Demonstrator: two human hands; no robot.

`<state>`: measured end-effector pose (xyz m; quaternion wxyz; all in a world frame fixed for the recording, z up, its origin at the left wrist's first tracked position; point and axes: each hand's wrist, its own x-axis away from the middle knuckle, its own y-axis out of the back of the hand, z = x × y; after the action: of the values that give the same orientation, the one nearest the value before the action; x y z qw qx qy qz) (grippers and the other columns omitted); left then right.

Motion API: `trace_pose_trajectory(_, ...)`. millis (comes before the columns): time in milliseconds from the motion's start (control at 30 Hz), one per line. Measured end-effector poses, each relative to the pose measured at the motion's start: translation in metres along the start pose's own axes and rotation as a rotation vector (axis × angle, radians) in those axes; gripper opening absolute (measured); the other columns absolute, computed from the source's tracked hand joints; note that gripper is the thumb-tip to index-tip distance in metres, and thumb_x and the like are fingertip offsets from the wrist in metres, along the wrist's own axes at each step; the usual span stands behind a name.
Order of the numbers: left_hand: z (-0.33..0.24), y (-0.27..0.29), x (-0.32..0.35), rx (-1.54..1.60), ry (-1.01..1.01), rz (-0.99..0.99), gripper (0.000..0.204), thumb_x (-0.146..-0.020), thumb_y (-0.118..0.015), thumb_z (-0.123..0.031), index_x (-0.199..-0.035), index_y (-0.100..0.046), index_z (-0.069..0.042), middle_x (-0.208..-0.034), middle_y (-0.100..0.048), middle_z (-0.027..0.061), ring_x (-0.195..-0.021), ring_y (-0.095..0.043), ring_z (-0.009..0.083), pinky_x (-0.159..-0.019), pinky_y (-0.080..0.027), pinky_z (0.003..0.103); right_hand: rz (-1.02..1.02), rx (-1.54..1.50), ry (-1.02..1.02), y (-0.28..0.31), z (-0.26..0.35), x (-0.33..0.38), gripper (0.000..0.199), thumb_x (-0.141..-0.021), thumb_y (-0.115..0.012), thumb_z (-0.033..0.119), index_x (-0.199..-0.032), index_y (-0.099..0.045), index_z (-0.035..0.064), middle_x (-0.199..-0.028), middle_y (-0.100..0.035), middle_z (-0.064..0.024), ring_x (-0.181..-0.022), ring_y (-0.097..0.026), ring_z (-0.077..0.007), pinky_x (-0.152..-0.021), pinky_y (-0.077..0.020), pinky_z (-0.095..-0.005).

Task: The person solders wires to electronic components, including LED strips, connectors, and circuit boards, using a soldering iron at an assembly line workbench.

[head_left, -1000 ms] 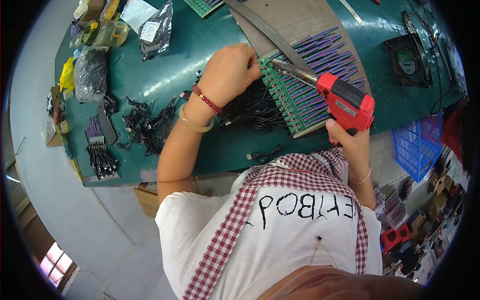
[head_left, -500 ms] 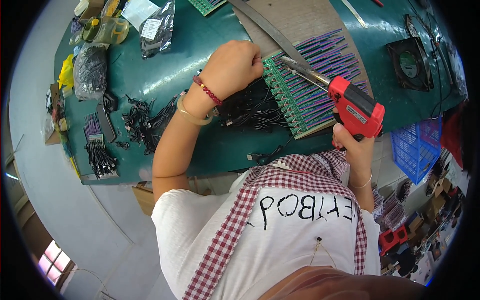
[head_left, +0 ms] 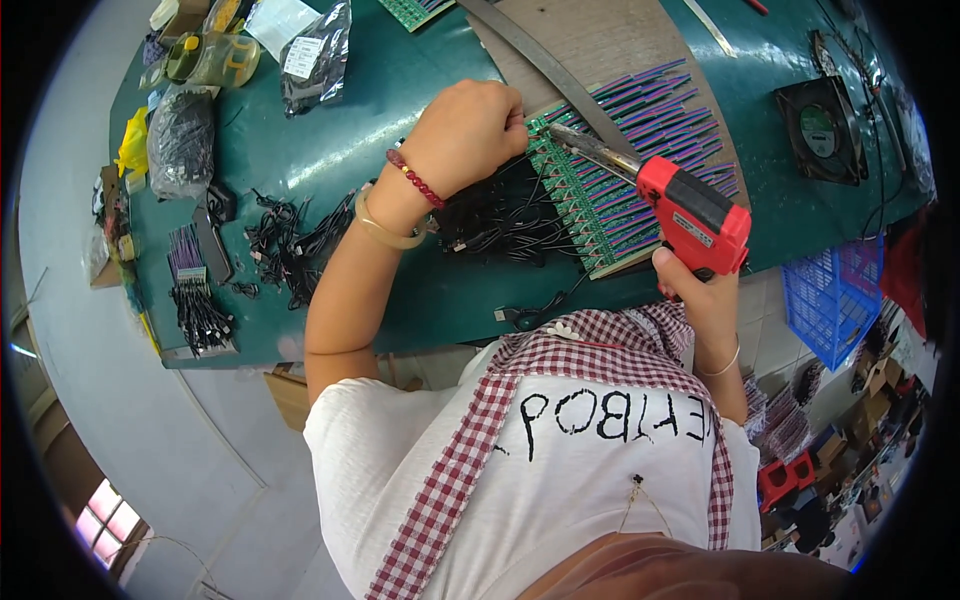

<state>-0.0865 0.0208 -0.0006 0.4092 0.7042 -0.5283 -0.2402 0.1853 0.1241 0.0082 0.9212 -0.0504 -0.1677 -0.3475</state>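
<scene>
My right hand is wrapped round the handle of a red and black soldering gun. The gun's metal tip reaches left over a green circuit board panel, close to its upper end. Rows of purple and blue wires run off the panel's right side, and black cables come off its left. Closed, with the fingers pressed together, my left hand is at the panel's upper left corner. Whatever its fingertips pinch is hidden or too small to make out.
A curved metal strip lies across the brown board under the wires. Black cable bundles and a bagged bundle are at the left. A black fan sits at the right, above a blue basket.
My right hand and the soldering gun have shifted slightly left, bringing the tip nearer the panel's upper left corner. My left hand stays in place.
</scene>
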Motion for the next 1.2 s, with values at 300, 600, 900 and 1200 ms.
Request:
trace_pose_trajectory(300, -0.001, 0.000, 0.000, 0.006, 0.000, -0.008, 0.014, -0.072, -0.057, -0.011, -0.073, -0.059, 0.002, -0.073, -0.060, 0.0174, -0.066, -0.057, 0.0340, -0.064, -0.046, 0.039, -0.075, -0.030, -0.045, 0.003, 0.001, 0.007, 0.026, -0.076, -0.070, 0.006, -0.098, -0.059, 0.0016, -0.075, -0.056, 0.0016, -0.060, -0.050, -0.0047, -0.052, -0.0396, -0.0201)
trace_pose_trajectory(600, -0.001, 0.001, -0.001, 0.011, 0.008, 0.022, 0.012, -0.070, -0.058, -0.011, -0.073, -0.059, 0.001, -0.073, -0.060, 0.0168, -0.067, -0.058, 0.0336, -0.064, -0.046, 0.038, -0.064, -0.016, -0.063, 0.004, 0.001, 0.009, 0.026, -0.076, -0.070, 0.006, -0.099, -0.059, 0.0012, -0.079, -0.057, 0.0009, -0.063, -0.050, -0.0052, -0.054, -0.0402, -0.0204)
trace_pose_trajectory(900, -0.010, -0.003, -0.002, -0.223, -0.019, 0.024, 0.011, -0.071, -0.057, -0.011, -0.071, -0.059, 0.000, -0.074, -0.060, 0.0154, -0.069, -0.058, 0.0336, -0.064, -0.047, 0.040, -0.055, 0.026, -0.032, 0.001, 0.000, 0.011, 0.027, -0.076, -0.070, 0.008, -0.100, -0.058, 0.0012, -0.083, -0.057, 0.0020, -0.072, -0.051, -0.0063, -0.064, -0.0419, -0.0216)
trace_pose_trajectory(1200, -0.013, -0.009, 0.003, -0.255, -0.046, -0.082, 0.011, -0.071, -0.055, -0.010, -0.067, -0.057, 0.000, -0.072, -0.058, 0.0147, -0.069, -0.058, 0.0335, -0.062, -0.047, 0.042, -0.041, 0.039, -0.075, 0.000, -0.003, 0.014, 0.023, -0.076, -0.069, 0.008, -0.096, -0.060, 0.0018, -0.081, -0.058, 0.0012, -0.069, -0.051, -0.0061, -0.062, -0.0425, -0.0219)
